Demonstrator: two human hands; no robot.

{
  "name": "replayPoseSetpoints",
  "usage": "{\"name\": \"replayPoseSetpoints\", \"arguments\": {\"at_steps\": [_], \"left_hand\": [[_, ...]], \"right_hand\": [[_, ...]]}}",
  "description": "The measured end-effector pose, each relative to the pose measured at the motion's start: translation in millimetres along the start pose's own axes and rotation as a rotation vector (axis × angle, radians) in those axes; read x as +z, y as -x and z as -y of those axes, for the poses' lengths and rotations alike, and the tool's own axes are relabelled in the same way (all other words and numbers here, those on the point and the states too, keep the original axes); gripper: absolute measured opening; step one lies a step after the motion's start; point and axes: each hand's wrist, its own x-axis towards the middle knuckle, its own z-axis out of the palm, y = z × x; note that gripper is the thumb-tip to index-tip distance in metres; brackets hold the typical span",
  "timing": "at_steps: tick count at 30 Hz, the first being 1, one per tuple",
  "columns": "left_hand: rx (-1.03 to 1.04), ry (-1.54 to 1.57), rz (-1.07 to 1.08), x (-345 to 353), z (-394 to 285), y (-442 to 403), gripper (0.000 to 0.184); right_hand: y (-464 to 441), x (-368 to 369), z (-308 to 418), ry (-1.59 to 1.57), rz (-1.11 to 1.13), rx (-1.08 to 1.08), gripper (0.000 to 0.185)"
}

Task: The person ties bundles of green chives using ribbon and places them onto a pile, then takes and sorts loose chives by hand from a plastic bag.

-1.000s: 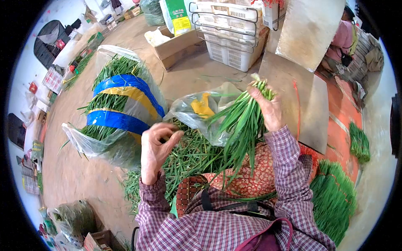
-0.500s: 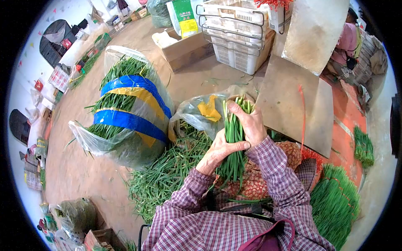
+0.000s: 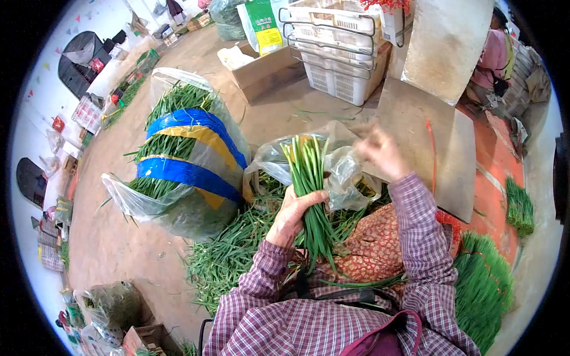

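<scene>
My left hand (image 3: 292,215) is wrapped round the middle of a bunch of garlic chives (image 3: 307,172). The pale stalk ends fan out at the top and the green leaves hang down over my lap. To the right of the bunch, apart from it, my right hand (image 3: 385,153) is raised and smeared by motion, its fingers unclear. It is near the edge of a metal sheet (image 3: 409,130) and a crumpled clear plastic bag (image 3: 344,184). Loose green leaves (image 3: 225,264) lie heaped below and left of my left hand.
A plastic-wrapped bale of greens (image 3: 190,148) with blue and yellow bands stands at left. Stacked white crates (image 3: 341,77) and a cardboard box (image 3: 267,71) are at the back. A large bundle of chives (image 3: 484,291) lies at right. Another person (image 3: 493,56) sits at far right.
My right hand has let go of the chives and moved right, away from them. My left hand has shifted slightly left with the bunch, whose stalk ends now spread apart.
</scene>
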Motion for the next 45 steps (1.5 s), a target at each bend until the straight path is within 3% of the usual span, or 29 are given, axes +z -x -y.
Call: {"name": "replayPoseSetpoints", "arguments": {"at_steps": [2,4,8,10,12,14,16,17,18,21,24,26,28,29,30,32,34,37,38,40,42,45], "left_hand": [[0.080,0.043,-0.065,-7.6,0.1,-9.4,0.036],[0.207,0.116,-0.134,-4.8,-10.3,-16.3,0.027],[0.325,0.247,-0.216,-0.6,-15.7,-37.1,0.021],[0.267,0.402,-0.227,9.1,-17.1,-41.8,0.019],[0.195,0.474,-0.233,11.8,-13.5,-47.3,0.019],[0.196,0.422,-0.179,13.1,-11.6,-43.7,0.025],[0.230,0.344,-0.055,11.3,-13.1,-39.2,0.037],[0.226,0.282,0.028,8.5,-15.5,-34.0,0.054],[0.284,0.159,0.088,-0.6,-11.1,-34.9,0.057],[0.210,0.173,0.167,-19.7,-13.1,-28.3,0.070],[0.186,0.183,0.072,-36.6,-5.7,-30.6,0.055],[0.155,0.135,-0.032,-46.6,-1.6,-29.6,0.029],[0.144,-0.238,0.127,-67.3,-4.5,-34.7,0.026],[0.143,-0.480,0.096,-70.5,-6.6,-33.0,0.025],[0.144,-0.480,0.098,-65.0,-9.8,-28.4,0.025],[0.282,-0.593,-0.120,-53.4,-14.4,-19.3,0.026],[0.418,-0.370,-0.223,-41.1,-21.6,-13.2,0.029],[0.560,-0.296,-0.351,-32.7,-30.8,-4.6,0.015],[0.653,-0.409,-0.421,-26.3,-34.1,1.9,0.012],[1.040,-0.828,-0.440,-6.5,-48.4,15.4,0.012],[1.164,-1.066,-0.414,27.4,-63.3,30.1,0.017],[1.118,-1.187,-0.460,45.6,-66.3,13.9,0.023]], "right_hand": [[14.0,17.9,-13.1,0.559,0.016,-0.035,0.072],[27.2,28.7,11.0,0.208,0.187,0.099,0.092],[51.0,75.8,19.2,0.309,0.261,-0.212,0.103],[55.9,88.8,16.4,0.369,0.149,-0.299,0.100],[55.1,90.4,19.5,0.364,0.130,-0.076,0.096],[54.1,87.5,13.2,0.354,0.075,-0.128,0.086],[51.4,75.0,14.2,0.126,0.073,-0.099,0.071],[51.6,59.0,25.5,-0.059,0.186,0.103,0.052],[52.8,50.8,27.2,-0.362,0.256,0.212,0.040],[58.6,24.3,26.9,-0.691,0.319,0.430,0.020],[63.8,7.4,18.4,-0.829,0.453,0.399,0.022],[68.5,0.6,22.6,-0.800,0.450,0.411,0.021],[71.5,-3.7,20.1,-0.842,0.512,0.418,0.022],[74.2,-5.1,21.7,-0.860,0.480,0.465,0.022],[75.0,-6.0,20.7,-0.859,0.478,0.464,0.022],[76.5,-8.0,17.7,-0.923,0.509,0.451,0.022],[79.1,-6.2,18.2,-0.977,0.497,0.449,0.021],[79.9,-4.6,20.0,-0.954,0.493,0.456,0.021],[79.6,-4.4,21.0,-0.880,0.499,0.460,0.021],[80.2,-2.6,22.3,-0.854,0.475,0.485,0.020],[81.0,0.1,19.8,-0.828,0.465,0.490,0.020],[82.1,4.7,21.7,-0.802,0.434,0.464,0.022]]}}
